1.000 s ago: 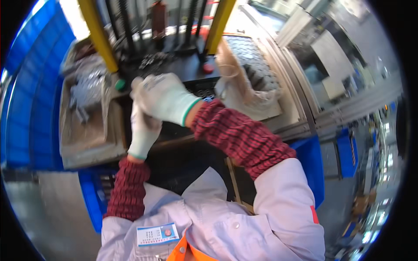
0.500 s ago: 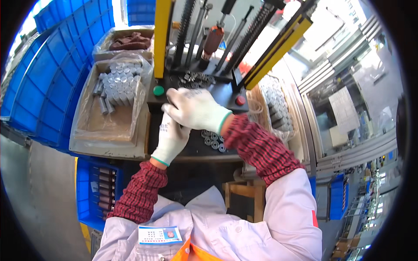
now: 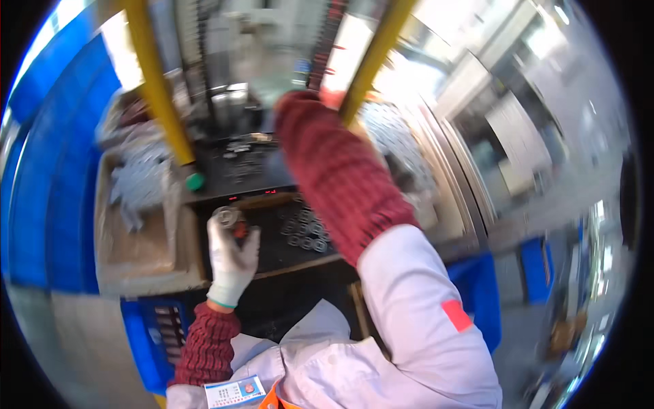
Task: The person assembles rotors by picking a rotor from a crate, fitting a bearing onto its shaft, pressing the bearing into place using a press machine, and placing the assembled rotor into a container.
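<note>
Left hand (image 3: 231, 255), white-gloved, fingers clamped on a small round metal part (image 3: 227, 217) over the black tray (image 3: 272, 253). Right hand hidden behind yellow post (image 3: 371, 65); fingers cannot be told. Blue bins (image 3: 146, 334) below.

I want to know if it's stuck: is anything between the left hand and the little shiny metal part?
No. The left hand already holds the small metal part at its fingertips, with nothing visible between them.

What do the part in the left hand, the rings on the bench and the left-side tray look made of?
Part in the left hand: probably bare metal, a silvery shine, though blurred. Rings on the black bench: likely steel, grey with bright glints. Tray: looks like cardboard, matte tan with soft worn edges. Glove: white knit fabric with a green cuff.
</note>
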`<state>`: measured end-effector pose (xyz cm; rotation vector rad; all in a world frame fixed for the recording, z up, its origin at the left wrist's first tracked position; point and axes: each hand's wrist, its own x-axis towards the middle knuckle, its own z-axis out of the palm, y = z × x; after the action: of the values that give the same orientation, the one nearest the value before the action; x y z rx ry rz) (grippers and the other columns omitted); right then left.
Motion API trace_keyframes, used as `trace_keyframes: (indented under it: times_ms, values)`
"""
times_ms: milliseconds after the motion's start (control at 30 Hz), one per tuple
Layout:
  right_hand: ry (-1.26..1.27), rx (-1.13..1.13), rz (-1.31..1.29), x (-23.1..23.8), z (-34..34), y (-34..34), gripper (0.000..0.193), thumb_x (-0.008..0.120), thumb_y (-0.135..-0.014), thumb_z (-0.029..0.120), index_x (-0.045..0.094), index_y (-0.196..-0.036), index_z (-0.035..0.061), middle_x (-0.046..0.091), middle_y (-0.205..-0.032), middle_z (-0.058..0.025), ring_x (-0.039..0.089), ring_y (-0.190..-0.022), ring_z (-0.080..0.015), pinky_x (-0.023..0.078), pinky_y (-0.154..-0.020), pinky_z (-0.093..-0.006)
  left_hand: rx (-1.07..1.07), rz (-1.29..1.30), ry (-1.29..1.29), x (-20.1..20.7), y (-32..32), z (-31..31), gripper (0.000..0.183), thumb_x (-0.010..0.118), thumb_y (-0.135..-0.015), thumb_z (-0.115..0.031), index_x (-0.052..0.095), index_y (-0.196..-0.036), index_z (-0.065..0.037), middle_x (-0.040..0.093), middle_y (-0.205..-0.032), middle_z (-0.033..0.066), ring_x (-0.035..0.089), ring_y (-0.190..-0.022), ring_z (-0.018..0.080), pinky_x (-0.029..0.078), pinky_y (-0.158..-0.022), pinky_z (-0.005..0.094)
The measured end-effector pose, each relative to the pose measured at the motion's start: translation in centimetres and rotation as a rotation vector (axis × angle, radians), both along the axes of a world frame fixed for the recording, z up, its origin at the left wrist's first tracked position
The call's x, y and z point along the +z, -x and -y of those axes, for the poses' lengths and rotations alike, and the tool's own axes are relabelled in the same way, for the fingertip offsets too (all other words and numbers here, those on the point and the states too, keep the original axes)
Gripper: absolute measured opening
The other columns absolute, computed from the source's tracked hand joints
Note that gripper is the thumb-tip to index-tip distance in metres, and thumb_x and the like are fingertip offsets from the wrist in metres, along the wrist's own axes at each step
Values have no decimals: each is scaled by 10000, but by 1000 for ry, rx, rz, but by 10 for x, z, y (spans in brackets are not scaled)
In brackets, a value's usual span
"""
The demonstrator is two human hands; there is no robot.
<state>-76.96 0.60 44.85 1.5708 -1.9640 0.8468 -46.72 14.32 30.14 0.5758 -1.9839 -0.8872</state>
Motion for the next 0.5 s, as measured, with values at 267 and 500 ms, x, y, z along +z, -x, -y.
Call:
trace_keyframes:
  times_ms: [267,500]
  values:
    - [773,149,75,36,-298,-110,278,683,-874,48,650,-1149,23,665,-1054,-166,704,-902,-370,564,-693,-471,-18,97,-32,-1,0,6,410,707,-1050,-81,516,-1398,20,619,-1166,109,613,-866,119,536,-714,277]
    - [340,-932,24,-15,-632,-67,167,542,-1055,147,650,-1136,49,683,-1067,-195,689,-980,-434,554,-843,-515,90,154,134,-6,-16,19,541,720,-1068,-272,523,-1408,98,639,-1314,237,650,-1166,334,514,-1040,439]
